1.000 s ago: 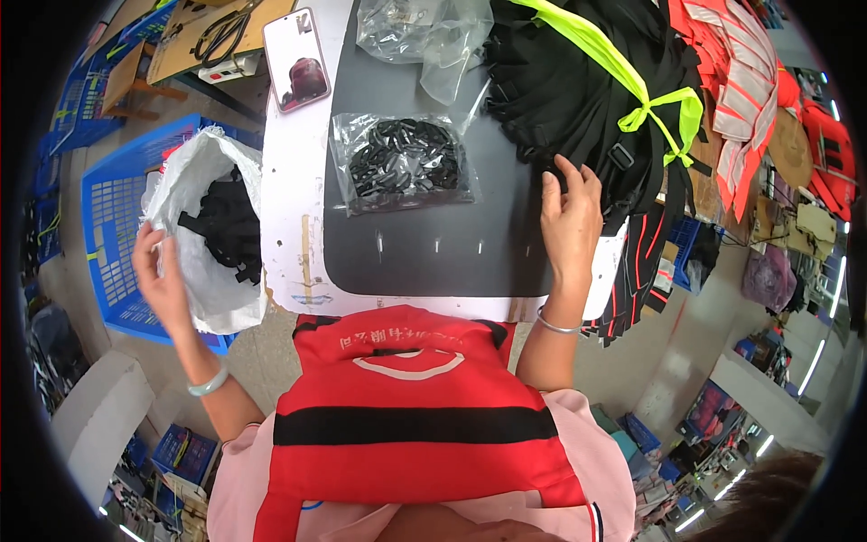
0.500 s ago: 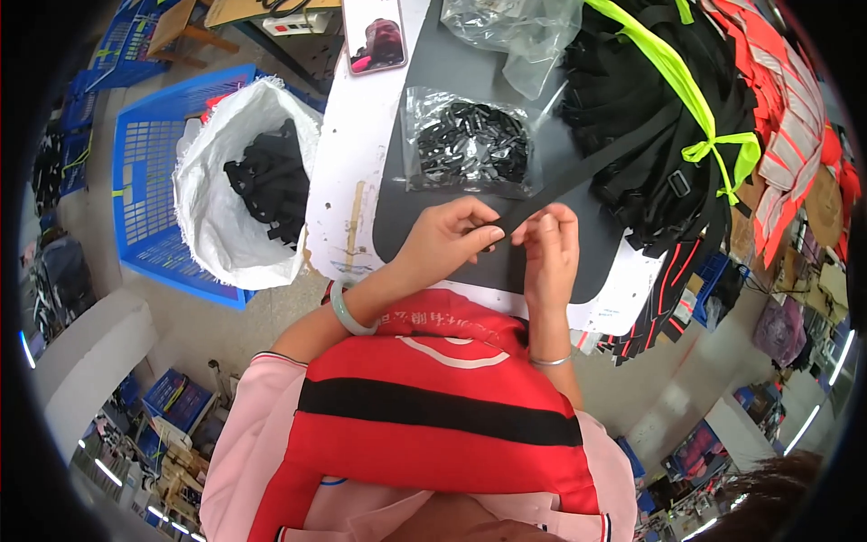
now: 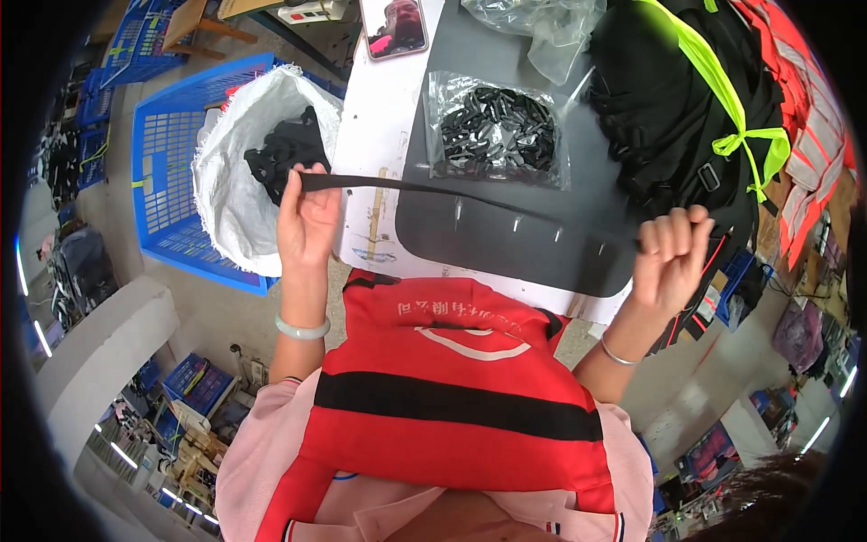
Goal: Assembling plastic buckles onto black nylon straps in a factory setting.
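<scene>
A long black webbing strap (image 3: pixel 433 189) stretches sideways above the table, sagging slightly. My left hand (image 3: pixel 310 221) pinches its left end between thumb and fingers, close to the mouth of the white woven sack (image 3: pixel 225 194). At the strap's other end my right hand (image 3: pixel 673 257) is closed with curled fingers, and the strap runs into it, blurred there. Just beyond that hand lies a thick bundle of black straps (image 3: pixel 637 126), tied with a neon yellow band (image 3: pixel 736 113). Behind the strap, a clear plastic bag of small black plastic parts (image 3: pixel 497 135) lies on the dark grey mat (image 3: pixel 506 235).
The sack, with black straps (image 3: pixel 289 149) inside, stands in a blue plastic basket (image 3: pixel 163 172) left of the white table (image 3: pixel 368 221). A phone (image 3: pixel 395 29) and crumpled clear plastic (image 3: pixel 542 32) lie at the far side. Orange-red and grey strips (image 3: pixel 804 144) hang at the right.
My hands have moved far apart: the left to the sack's mouth, the right toward the bundle. The strap, earlier slanting from the bundle to my left hand, now spans between them.
</scene>
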`<state>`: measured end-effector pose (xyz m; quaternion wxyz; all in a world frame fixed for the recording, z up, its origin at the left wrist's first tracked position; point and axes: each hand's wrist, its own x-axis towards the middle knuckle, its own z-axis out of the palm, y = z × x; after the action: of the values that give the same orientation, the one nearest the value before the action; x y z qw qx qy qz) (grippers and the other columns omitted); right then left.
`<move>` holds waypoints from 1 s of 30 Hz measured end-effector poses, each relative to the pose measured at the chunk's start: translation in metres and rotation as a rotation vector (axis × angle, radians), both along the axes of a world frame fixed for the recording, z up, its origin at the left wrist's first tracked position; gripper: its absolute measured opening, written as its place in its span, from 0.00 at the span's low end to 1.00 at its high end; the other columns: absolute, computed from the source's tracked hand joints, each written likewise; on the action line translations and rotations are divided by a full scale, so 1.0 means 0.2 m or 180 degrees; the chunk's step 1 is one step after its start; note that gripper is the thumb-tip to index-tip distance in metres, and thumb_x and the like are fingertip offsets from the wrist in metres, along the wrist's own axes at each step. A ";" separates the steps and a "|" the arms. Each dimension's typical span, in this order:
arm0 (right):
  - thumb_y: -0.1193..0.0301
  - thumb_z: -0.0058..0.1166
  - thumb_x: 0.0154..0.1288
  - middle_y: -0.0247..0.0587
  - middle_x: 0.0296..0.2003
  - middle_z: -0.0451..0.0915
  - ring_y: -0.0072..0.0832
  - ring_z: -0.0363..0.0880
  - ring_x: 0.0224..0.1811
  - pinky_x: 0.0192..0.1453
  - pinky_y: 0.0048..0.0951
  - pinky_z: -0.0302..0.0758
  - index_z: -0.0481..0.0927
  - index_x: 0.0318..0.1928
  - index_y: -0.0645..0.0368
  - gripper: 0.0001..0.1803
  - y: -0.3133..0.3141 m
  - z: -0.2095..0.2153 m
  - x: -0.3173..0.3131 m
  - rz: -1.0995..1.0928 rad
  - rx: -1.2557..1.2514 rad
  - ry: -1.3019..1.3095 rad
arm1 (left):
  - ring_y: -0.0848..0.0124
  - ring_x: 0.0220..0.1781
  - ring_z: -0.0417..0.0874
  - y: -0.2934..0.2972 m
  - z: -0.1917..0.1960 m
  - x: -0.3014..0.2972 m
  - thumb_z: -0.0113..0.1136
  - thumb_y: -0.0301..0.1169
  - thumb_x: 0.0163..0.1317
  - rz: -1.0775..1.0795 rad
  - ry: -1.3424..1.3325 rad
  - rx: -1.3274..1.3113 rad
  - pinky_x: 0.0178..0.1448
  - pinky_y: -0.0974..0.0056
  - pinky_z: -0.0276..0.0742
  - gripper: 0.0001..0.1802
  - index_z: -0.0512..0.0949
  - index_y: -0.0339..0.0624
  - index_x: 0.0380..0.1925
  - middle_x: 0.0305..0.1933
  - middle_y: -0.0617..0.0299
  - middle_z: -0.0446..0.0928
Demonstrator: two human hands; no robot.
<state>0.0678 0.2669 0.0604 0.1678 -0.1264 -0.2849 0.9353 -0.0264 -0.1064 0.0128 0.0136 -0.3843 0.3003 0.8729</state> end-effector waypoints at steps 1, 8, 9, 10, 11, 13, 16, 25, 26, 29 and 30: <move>0.63 0.36 0.75 0.28 0.18 0.62 0.18 0.58 0.16 0.22 0.23 0.60 0.72 0.43 0.59 0.14 -0.04 -0.01 0.01 0.0198 0.0382 -0.0362 | 0.71 0.37 0.81 0.00 -0.01 -0.03 0.55 0.29 0.66 0.0005 0.0003 -0.0018 0.43 0.64 0.80 0.07 0.71 0.42 0.42 0.35 0.61 0.78; 0.67 0.49 0.70 0.27 0.16 0.70 0.12 0.62 0.16 0.20 0.17 0.58 0.77 0.33 0.62 0.12 -0.24 -0.13 0.03 0.1539 0.2707 -0.2034 | 0.66 0.30 0.79 0.50 0.00 -0.16 0.63 0.28 0.53 -0.3527 0.2108 -0.3809 0.36 0.66 0.74 0.10 0.76 0.37 0.34 0.27 0.60 0.75; 0.67 0.51 0.68 0.28 0.16 0.70 0.12 0.64 0.17 0.21 0.18 0.60 0.77 0.32 0.62 0.11 -0.26 -0.14 0.02 0.1522 0.3108 -0.2074 | 0.61 0.31 0.77 0.56 -0.03 -0.18 0.61 0.26 0.52 -0.3624 0.2786 -0.4557 0.38 0.63 0.74 0.08 0.75 0.35 0.31 0.28 0.58 0.74; 0.67 0.51 0.68 0.28 0.16 0.70 0.12 0.64 0.17 0.21 0.18 0.60 0.77 0.32 0.62 0.11 -0.27 -0.15 0.01 0.1509 0.3097 -0.2069 | 0.53 0.37 0.77 0.61 -0.04 -0.19 0.63 0.26 0.48 -0.3966 0.2810 -0.4815 0.42 0.59 0.74 0.13 0.76 0.36 0.35 0.35 0.52 0.74; 0.68 0.51 0.68 0.29 0.16 0.71 0.13 0.64 0.18 0.22 0.19 0.61 0.77 0.32 0.63 0.11 -0.28 -0.15 0.01 0.1450 0.3261 -0.2018 | 0.52 0.37 0.77 0.66 -0.06 -0.20 0.63 0.26 0.47 -0.4136 0.2774 -0.5062 0.42 0.57 0.75 0.14 0.75 0.36 0.36 0.36 0.52 0.74; 0.68 0.52 0.67 0.32 0.16 0.71 0.15 0.65 0.19 0.24 0.21 0.64 0.76 0.32 0.64 0.11 -0.29 -0.16 -0.01 0.1335 0.3690 -0.1902 | 0.51 0.38 0.78 0.73 -0.10 -0.21 0.64 0.26 0.46 -0.4294 0.2733 -0.5355 0.43 0.55 0.75 0.15 0.75 0.37 0.37 0.37 0.51 0.74; 0.68 0.53 0.66 0.33 0.17 0.72 0.15 0.65 0.19 0.25 0.21 0.64 0.76 0.32 0.64 0.11 -0.28 -0.16 -0.01 0.1314 0.3648 -0.1941 | 0.51 0.39 0.78 0.78 -0.12 -0.24 0.65 0.26 0.44 -0.4883 0.2630 -0.5503 0.43 0.54 0.75 0.16 0.75 0.37 0.36 0.39 0.51 0.73; 0.73 0.59 0.60 0.33 0.20 0.76 0.14 0.71 0.22 0.27 0.19 0.68 0.78 0.35 0.63 0.06 -0.35 -0.12 -0.11 0.0769 0.3136 -0.1380 | 0.72 0.29 0.80 0.70 0.08 -0.13 0.63 0.28 0.56 -0.4538 0.1955 -0.2609 0.34 0.69 0.75 0.10 0.76 0.36 0.37 0.27 0.60 0.78; 0.73 0.59 0.60 0.33 0.20 0.76 0.14 0.71 0.22 0.27 0.19 0.68 0.78 0.35 0.63 0.06 -0.37 -0.12 -0.13 0.0765 0.3131 -0.1372 | 0.77 0.29 0.79 0.69 0.12 -0.10 0.62 0.29 0.58 -0.4523 0.1362 -0.1528 0.34 0.72 0.74 0.10 0.76 0.36 0.38 0.28 0.64 0.78; 0.74 0.59 0.59 0.36 0.24 0.81 0.16 0.76 0.24 0.29 0.21 0.72 0.78 0.36 0.62 0.06 -0.43 -0.08 -0.18 0.1047 0.3506 -0.1159 | 0.78 0.32 0.81 0.63 0.12 -0.02 0.60 0.25 0.59 -0.4108 0.1489 -0.1219 0.33 0.74 0.77 0.07 0.76 0.35 0.37 0.30 0.65 0.78; 0.74 0.59 0.59 0.36 0.24 0.81 0.16 0.76 0.24 0.29 0.21 0.72 0.78 0.36 0.62 0.06 -0.45 -0.07 -0.19 0.1056 0.3512 -0.1151 | 0.77 0.31 0.81 0.61 0.12 -0.01 0.60 0.25 0.59 -0.3889 0.1445 -0.1196 0.33 0.74 0.77 0.07 0.76 0.35 0.37 0.30 0.64 0.78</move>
<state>0.0306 0.1778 0.0467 0.0094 -0.1316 -0.7679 0.6268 -0.0287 0.0161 0.0374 0.3739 0.0514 0.6056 0.7005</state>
